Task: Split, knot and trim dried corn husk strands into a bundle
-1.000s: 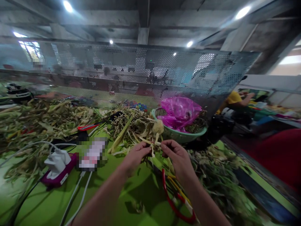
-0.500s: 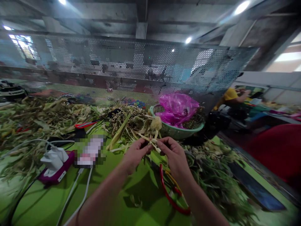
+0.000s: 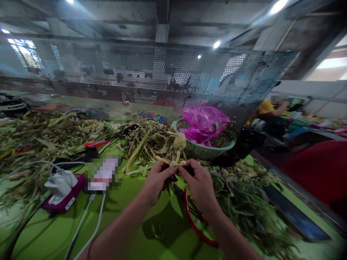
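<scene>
My left hand [image 3: 155,180] and my right hand [image 3: 200,182] meet at the middle of the view, above a green table [image 3: 130,231]. Thumb and fingers of both are pinched on pale dried husk strips [image 3: 173,164], which cross between the fingertips. Above them stands a round, fuzzy, straw-coloured ball [image 3: 179,142] on a short pale stem. Darker leafy ends hang below my fingers. Red-handled scissors or pliers [image 3: 191,216] lie under my right wrist, partly hidden by it.
A green basket [image 3: 217,153] with a pink plastic bag [image 3: 204,124] stands behind. Dried leaves [image 3: 54,135] pile up on the left, greener stalks [image 3: 246,206] on the right. A purple power strip [image 3: 65,202], cables, a pixelated phone [image 3: 104,175] and a red cutter [image 3: 99,143] lie left.
My fingertips have drawn closer together on the husk strips, and the strips lie flatter between them. The ball stays nearly in place.
</scene>
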`<state>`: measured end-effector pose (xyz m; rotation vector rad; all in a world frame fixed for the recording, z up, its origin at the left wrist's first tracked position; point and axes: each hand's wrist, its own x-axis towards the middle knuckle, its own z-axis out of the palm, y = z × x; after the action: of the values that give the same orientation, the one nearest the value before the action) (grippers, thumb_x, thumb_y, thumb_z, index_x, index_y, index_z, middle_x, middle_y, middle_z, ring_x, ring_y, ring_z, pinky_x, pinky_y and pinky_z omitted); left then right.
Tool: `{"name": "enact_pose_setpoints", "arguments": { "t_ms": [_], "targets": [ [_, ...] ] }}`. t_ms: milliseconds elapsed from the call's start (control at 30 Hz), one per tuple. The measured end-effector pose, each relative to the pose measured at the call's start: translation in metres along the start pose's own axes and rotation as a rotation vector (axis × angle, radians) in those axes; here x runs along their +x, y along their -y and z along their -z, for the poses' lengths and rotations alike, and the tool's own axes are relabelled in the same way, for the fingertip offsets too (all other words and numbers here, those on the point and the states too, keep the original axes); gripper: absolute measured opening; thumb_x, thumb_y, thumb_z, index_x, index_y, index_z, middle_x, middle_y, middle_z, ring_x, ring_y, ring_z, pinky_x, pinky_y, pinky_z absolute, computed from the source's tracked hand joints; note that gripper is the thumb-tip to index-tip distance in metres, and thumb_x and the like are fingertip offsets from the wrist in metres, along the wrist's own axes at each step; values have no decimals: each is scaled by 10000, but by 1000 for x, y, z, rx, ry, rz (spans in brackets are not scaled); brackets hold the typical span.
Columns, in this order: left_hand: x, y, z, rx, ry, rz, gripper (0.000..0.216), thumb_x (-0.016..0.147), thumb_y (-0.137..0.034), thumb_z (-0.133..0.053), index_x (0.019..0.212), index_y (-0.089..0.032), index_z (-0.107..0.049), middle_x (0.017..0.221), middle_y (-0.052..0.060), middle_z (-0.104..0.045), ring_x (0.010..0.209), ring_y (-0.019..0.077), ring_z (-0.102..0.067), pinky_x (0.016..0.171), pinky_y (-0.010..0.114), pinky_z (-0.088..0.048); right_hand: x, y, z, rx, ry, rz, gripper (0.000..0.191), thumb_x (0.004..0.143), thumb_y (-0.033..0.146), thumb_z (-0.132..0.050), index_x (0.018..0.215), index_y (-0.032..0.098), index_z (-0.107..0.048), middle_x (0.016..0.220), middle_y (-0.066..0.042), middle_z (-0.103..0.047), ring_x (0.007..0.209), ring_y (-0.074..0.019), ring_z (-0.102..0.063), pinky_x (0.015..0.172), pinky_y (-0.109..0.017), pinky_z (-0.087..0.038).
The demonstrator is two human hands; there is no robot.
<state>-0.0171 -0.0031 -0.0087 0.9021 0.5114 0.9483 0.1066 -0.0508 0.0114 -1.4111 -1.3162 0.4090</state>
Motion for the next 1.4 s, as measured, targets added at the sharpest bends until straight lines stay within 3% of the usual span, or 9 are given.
{"name": "enact_pose_setpoints", "arguments": {
  "t_ms": [100,300,500,667,900,1200,1400],
  "targets": [
    [-1,-1,-1,-6,-12,21,260,663,-289,-734,832,-174,-573,781,-10,-604,629,86,-554,612,216,-437,1,-1,1,-99,27,91,144,819,297,-575,723,190,-571,699,-6,-578,668,-150,-515,635,-258,-395],
    [-2,-1,-2,-11,-27,0,271,643,-280,-738,836,-159,-591,812,10,-610,670,99,-553,644,235,-466,3,-3,5,-195,101,120,145,854,307,-538,756,203,-565,728,-18,-599,694,-167,-543,654,-270,-408],
    [-2,3,-2,-31,-37,-6,231,676,-261,-708,845,-164,-584,790,-1,-595,656,95,-531,625,235,-471,4,-1,7,-293,102,197,188,847,274,-548,674,207,-514,701,-6,-578,674,-158,-531,639,-265,-392],
    [-3,2,-5,-113,-75,-1,222,668,-225,-701,839,-167,-571,746,-16,-586,614,81,-522,578,207,-446,3,1,5,-309,58,266,107,831,237,-569,730,205,-582,733,-16,-605,708,-166,-565,665,-270,-417],
    [-4,0,-8,-206,-102,13,232,649,-235,-723,816,-172,-573,742,-18,-596,639,85,-542,588,200,-440,1,3,4,-225,66,221,86,831,269,-575,805,212,-632,785,-33,-651,736,-183,-594,692,-295,-450],
    [-4,2,-7,-21,-96,10,337,650,-392,-740,866,-161,-624,766,-7,-609,572,65,-508,548,190,-405,1,-1,2,-302,15,212,124,848,285,-549,753,208,-567,751,-28,-609,712,-177,-557,666,-286,-414],
    [-3,2,-5,-38,-91,2,291,653,-332,-740,853,-147,-640,765,0,-617,587,67,-509,556,186,-402,2,1,3,-323,81,194,118,858,264,-529,756,210,-554,772,-23,-613,734,-175,-563,680,-280,-410]
  ]
}}
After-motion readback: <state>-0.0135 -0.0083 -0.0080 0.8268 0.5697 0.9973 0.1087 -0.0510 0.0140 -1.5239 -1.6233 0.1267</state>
